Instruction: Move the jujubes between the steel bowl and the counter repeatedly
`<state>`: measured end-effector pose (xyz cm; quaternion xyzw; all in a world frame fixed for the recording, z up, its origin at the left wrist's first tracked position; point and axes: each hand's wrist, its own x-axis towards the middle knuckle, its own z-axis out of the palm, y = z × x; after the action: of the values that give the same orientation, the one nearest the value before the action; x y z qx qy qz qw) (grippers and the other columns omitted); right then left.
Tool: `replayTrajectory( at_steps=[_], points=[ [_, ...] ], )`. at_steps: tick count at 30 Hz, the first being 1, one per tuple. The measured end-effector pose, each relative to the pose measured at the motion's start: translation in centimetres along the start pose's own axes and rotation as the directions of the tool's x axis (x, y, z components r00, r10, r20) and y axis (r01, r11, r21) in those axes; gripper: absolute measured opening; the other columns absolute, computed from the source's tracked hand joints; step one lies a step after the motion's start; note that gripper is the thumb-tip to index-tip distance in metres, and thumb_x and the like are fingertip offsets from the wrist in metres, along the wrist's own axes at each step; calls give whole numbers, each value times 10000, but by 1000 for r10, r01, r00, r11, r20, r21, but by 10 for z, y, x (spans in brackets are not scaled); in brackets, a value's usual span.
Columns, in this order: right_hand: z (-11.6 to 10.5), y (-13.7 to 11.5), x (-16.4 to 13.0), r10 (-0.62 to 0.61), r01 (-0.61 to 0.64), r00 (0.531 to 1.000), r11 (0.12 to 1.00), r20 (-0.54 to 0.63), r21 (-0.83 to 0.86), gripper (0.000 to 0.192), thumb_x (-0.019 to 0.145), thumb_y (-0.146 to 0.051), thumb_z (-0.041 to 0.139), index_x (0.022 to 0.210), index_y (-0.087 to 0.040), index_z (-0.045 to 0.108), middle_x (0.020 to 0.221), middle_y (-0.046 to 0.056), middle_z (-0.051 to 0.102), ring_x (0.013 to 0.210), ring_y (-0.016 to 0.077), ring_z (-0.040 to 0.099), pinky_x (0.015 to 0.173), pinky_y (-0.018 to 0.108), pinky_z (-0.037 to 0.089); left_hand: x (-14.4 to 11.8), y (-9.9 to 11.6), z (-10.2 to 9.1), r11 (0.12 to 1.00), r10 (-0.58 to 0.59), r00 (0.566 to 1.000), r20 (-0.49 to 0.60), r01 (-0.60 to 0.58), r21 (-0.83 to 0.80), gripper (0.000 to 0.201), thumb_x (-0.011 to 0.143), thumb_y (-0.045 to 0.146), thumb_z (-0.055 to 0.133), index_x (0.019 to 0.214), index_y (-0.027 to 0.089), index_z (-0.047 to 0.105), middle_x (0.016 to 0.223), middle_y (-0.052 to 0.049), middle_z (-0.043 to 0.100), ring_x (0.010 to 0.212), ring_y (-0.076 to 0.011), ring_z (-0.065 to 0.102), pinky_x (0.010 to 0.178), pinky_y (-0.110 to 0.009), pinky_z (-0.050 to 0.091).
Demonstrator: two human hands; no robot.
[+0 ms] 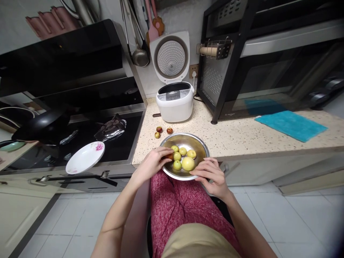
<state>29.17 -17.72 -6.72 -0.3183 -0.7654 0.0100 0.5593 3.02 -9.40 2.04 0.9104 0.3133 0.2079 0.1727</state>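
Note:
A shiny metal bowl (204,150) rests at the counter's front edge above the lap, holding several green jujubes (177,156) and a larger pale yellow fruit (188,163). My left hand (152,162) reaches over the bowl's left rim, its fingers closed around a reddish-brown jujube (170,156) that they partly hide. On the right side, my right hand (211,176) grips the rim, fingertips inside close to the yellow fruit and thumb low at the edge. Behind the bowl lie three loose jujubes (169,130), reddish-brown and greenish.
A white rice cooker (176,107) stands at the wall with its lid up. Left is a black gas stove (126,132) with a wok (43,123) and a flowered white plate (83,157) overhanging its front. A turquoise cloth (291,125) lies right, before a black oven (268,71).

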Motion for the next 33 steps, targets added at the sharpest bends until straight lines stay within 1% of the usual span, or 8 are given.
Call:
replayTrajectory(
  at_steps=[3,5,9,12,18,24,30,33],
  points=[
    [0,0,1,4,-4,1000,1000,2,-4,124,984,-243,676,1045,-268,780,864,0,764,823,188,678,970,437,418,-1,1,-1,999,20,998,-63,-23,-42,332,994,260,662,1322,213,693,1351,-109,707,1229,-260,692,1087,-450,563],
    [0,0,1,3,-3,1000,1000,4,-4,127,985,-241,672,1044,-269,780,862,-1,764,821,189,678,970,438,417,1,0,-2,997,25,985,-169,-36,-63,303,1005,265,646,1299,221,703,1336,-102,713,1232,-250,689,1093,-442,560],
    [-1,0,1,4,-4,1000,1000,6,-4,131,973,-217,681,1042,-263,782,868,0,766,820,188,681,972,436,416,8,-18,1,998,-13,882,-470,-16,-58,249,1029,244,594,1246,214,714,1312,-98,710,1248,-231,671,1127,-433,534],
    [-1,0,1,4,-4,1000,1000,7,-7,135,972,-212,680,1040,-264,784,869,0,765,816,186,682,969,434,416,14,-44,10,999,-40,816,-577,44,-7,288,1036,231,561,1302,208,670,1369,-116,662,1310,-241,625,1159,-461,505],
    [-1,-1,2,-1,1,1000,1000,-7,-2,161,972,-205,680,1067,-280,786,853,-4,759,807,185,683,961,435,428,21,-92,30,994,-78,858,-508,105,25,416,1047,230,511,1461,247,542,1509,-137,542,1418,-263,527,1209,-509,447],
    [0,-2,2,-6,6,1000,1000,-11,-7,156,973,-208,681,1062,-279,788,856,-6,760,805,181,682,959,428,425,26,-104,36,988,-44,923,-382,97,121,371,1060,244,474,1416,197,568,1472,-162,541,1413,-296,499,1200,-523,444],
    [4,-6,-1,0,0,1000,1000,11,0,127,976,-221,681,1026,-269,788,856,-9,765,811,176,682,956,423,408,26,-106,37,975,-118,898,-424,186,123,313,1042,222,473,1332,200,589,1291,-148,536,1144,-253,622,1008,-449,559],
    [5,-8,-1,12,-13,1000,1000,27,17,134,976,-240,679,1032,-285,793,855,-10,766,809,178,680,950,431,418,26,-105,37,978,-133,873,-469,193,84,260,1016,185,495,1257,200,592,1310,-136,515,1128,-228,607,1005,-416,543]
  ],
)
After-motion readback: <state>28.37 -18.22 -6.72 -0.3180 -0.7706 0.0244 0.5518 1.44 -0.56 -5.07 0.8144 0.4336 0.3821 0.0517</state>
